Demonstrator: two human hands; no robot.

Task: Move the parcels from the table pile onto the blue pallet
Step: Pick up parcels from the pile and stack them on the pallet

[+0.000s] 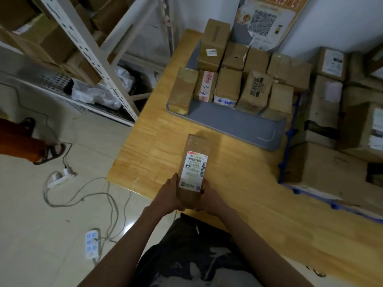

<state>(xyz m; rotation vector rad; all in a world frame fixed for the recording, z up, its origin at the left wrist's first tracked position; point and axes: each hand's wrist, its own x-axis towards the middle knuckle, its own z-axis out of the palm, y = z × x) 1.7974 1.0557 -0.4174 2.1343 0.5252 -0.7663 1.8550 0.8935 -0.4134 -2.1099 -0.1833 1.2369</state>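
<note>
Fingers: those of the left hand [169,195] wrap the near left edge of the held parcel [193,172]; those of the right hand [208,196] press the near right edge, both closed on the carton with no gap showing between skin and cardboard
Grip placement: both hands clamp the end nearest the body, so most of the carton's length runs forward, unsupported, beyond the fingertips
Held parcel, position: above the wooden table [238,183], long axis pointing away from the person, printed shipping label [194,170] facing up; whether its far end rests on the tabletop or hangs just over it cannot be settled from this blurred view
Held parcel, handling: a taped brown carton, narrow and long; it looks stiff enough to keep its shape under side pressure and probably light, since an end grip alone carries it; the glossy label would be the slippery zone, so bare cardboard is the better contact
Suggested hold: opposite long faces, nearer the middle than now, to reduce the tendency of the far end to droop
Blue pallet [234,123]: a flat blue-grey tray farther along the table, well apart from the held parcel
Parcels already on the pallet [240,79]: two crowded rows at its far side, touching one another, several upright
Free space: a bare strip along the pallet's near edge, facing the hands
Table pile [331,112]: larger cartons stacked to the right, beside the pallet
</note>
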